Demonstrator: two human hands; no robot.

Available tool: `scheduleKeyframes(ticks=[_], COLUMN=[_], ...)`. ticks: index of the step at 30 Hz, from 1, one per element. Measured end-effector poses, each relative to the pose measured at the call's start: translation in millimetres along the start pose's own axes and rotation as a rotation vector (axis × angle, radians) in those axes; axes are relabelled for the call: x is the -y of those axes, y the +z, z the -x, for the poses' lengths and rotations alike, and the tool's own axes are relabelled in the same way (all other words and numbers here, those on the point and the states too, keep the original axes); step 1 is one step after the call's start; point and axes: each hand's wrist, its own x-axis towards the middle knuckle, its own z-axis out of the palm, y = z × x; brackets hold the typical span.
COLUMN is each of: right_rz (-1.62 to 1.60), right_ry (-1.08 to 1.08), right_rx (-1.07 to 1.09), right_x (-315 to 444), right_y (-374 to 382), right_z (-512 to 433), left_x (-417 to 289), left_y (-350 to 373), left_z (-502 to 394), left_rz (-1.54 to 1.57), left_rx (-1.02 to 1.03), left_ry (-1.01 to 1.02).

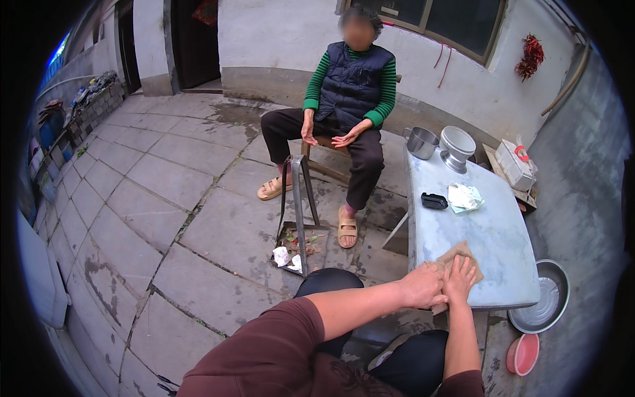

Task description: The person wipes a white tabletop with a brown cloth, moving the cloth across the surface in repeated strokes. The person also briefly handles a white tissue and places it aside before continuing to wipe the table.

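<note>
A brown cloth point(462, 251) lies at the near left corner of a pale stone-like tabletop point(488, 223). Flat on the cloth, with spread fingers, rests my right hand point(459, 279). My left hand point(424, 286) is beside it at the table's edge, its fingers bent over the cloth and touching my right hand; part of the cloth hangs below them. Farther up the table are a black plastic case point(434, 201) and crumpled white tissue on a pale green packet point(465, 197). A metal mug point(422, 143) and a whitish container point(457, 144) on a metal base stand at the far end.
Opposite sits a person point(354, 84) on a wooden chair. A long-handled metal dustpan point(310, 243) with scraps and crumpled paper stands on the paving. Right of the table are a metal basin point(558, 297), a pink plastic bowl point(523, 355) and a white foam box point(513, 166) on a board.
</note>
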Motion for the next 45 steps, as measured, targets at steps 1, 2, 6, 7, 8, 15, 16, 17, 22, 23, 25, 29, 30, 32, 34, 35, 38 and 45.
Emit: scheduleKeyframes(ticks=[1, 2, 6, 7, 8, 15, 16, 17, 22, 23, 25, 29, 30, 32, 34, 35, 38, 45], right_rz=[-0.003, 0.001, 0.02, 0.025, 0.039, 0.017, 0.014, 0.002, 0.0, 0.003, 0.008, 0.013, 0.003, -0.025, -0.031, -0.026, -0.001, 0.007], right_ry=[-0.021, -0.035, -0.026, -0.024, -0.014, 0.182, 0.216, 0.23, 0.262, 0.243, 0.218, 0.103, 0.07, 0.009, -0.019, -0.026, -0.01, 0.146], right_rx=[0.002, 0.017, 0.027, 0.019, 0.02, 0.029, 0.051, 0.054, 0.067, 0.052, 0.044, 0.0, -0.003, -0.01, -0.004, 0.005, 0.027, 0.013], right_x=[-1.5, -2.5, -0.8, -0.1, -0.2, 9.9, 11.5, 12.9, 13.0, 11.9, 10.8, 7.0, 4.9, 2.2, -0.8, -1.4, -0.4, 3.7], right_y=[0.9, 0.4, 0.5, 0.9, 1.2, -7.2, -9.4, -10.4, -10.2, -9.7, -7.8, -2.5, -1.8, -0.2, -1.1, -1.8, -2.5, -5.6], right_z=[13.5, 20.8, 16.9, 9.4, 1.0, -87.6, -98.1, -106.0, -116.6, -113.6, -103.5, -58.9, -44.1, -15.8, 5.5, 11.1, 8.2, -62.2], left_x=[-4.3, -7.1, 1.5, 5.2, 8.6, 44.7, 48.0, 49.8, 44.7, 43.0, 39.0, 23.0, 17.0, 5.2, -4.4, -6.9, -2.2, 30.9], left_y=[1.3, 3.2, 9.7, 11.8, 14.3, 21.6, 23.1, 25.1, 27.3, 25.1, 18.6, 8.0, 6.6, 4.7, 4.1, 4.2, 7.3, 25.1], left_z=[5.3, 9.6, 6.4, 2.3, -0.8, -36.2, -40.0, -43.2, -56.1, -55.8, -53.0, -31.5, -25.1, -9.8, 1.5, 4.6, 3.3, -29.7], left_rz=[0.006, 0.012, 0.099, 0.136, 0.098, -0.08, -0.09, -0.098, -0.045, -0.04, -0.032, -0.026, -0.019, -0.012, 0.003, 0.005, 0.074, -0.043], left_rx=[-0.027, -0.052, -0.109, -0.09, -0.113, -0.07, -0.106, -0.107, -0.055, -0.034, -0.014, -0.027, -0.032, -0.026, -0.004, 0.006, 0.028, -0.037], left_ry=[0.025, 0.049, 0.09, 0.078, 0.068, -0.111, -0.122, -0.15, -0.23, -0.244, -0.219, -0.124, -0.09, -0.035, -0.002, 0.016, -0.031, -0.041])
